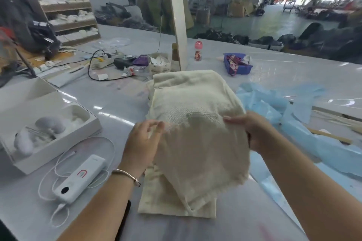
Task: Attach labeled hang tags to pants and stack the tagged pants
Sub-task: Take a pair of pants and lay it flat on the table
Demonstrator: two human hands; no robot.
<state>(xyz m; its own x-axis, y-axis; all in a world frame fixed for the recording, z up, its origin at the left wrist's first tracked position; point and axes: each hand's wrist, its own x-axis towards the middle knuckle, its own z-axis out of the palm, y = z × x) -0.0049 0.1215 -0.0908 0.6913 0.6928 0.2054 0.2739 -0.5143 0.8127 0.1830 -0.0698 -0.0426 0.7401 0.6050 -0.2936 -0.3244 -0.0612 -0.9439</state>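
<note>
A pair of cream woven pants [195, 152] is held up over the white table in the middle of the head view, folded, with a slit pocket showing near its top edge. My left hand [142, 143] pinches the cloth's left top edge between thumb and fingers. My right hand [252, 133] grips the right top edge, thumb on the front of the cloth. More cream pants [188, 88] lie stacked flat on the table behind and beneath the held pair. No hang tag is visible on the held pair.
A white power bank [80, 178] with a coiled cable lies at the left front, next to an open white box [45, 123]. Crumpled blue plastic [284, 107] lies at the right. A blue basket [238, 63], a pink-capped bottle [198, 51] and a white post [176, 15] stand behind.
</note>
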